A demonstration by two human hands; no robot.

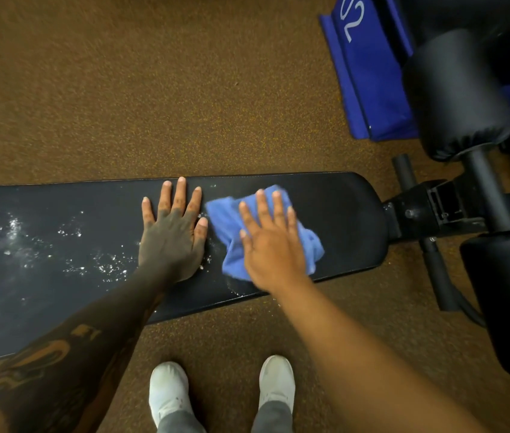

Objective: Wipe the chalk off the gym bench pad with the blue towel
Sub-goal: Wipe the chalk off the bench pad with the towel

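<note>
A long black bench pad [347, 214] runs across the view from left to right. White chalk specks [69, 245] lie scattered over its left half, and a few sit near the front edge below the towel. The crumpled blue towel [225, 220] lies on the pad right of centre. My right hand [270, 242] presses flat on top of the towel, fingers spread. Just left of the towel, my left hand [174, 232] rests flat on the bare pad with its fingers apart and nothing in it.
Brown speckled rubber flooring [122, 89] surrounds the bench. At the right end are the bench's black frame [434, 207] and large black roller pads [456, 98]. A blue padded piece with white lettering [369, 73] stands at the upper right. My white shoes [169, 392] are below.
</note>
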